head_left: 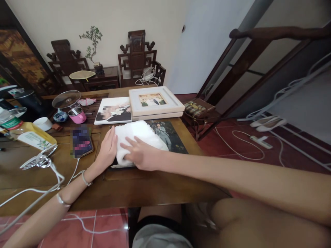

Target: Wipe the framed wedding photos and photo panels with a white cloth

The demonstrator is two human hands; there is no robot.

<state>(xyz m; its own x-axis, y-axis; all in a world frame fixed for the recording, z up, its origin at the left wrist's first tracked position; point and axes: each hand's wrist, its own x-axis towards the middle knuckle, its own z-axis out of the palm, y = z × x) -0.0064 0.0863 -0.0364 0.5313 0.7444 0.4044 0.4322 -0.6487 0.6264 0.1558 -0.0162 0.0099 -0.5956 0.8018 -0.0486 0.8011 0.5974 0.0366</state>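
A folded white towel (139, 137) lies on a dark photo panel (176, 137) near the table's front edge and covers its left part. The uncovered right part shows a figure in a grey suit. My right hand (141, 153) rests on the towel, palm down with the fingers spread. At the towel's left edge, my left hand (108, 146) stands on its side with its fingers stretched out and close together. It is by the panel's left side; whether it touches the panel or only the towel I cannot tell.
Behind the towel lie a flat photo print (113, 112) and stacked white picture frames (155, 103). To the left are a phone (82, 141) on a cable, a pink cup (77, 116), a hair claw clip (40, 159) and an oil bottle (28, 132). A wooden chair (248, 69) stands right.
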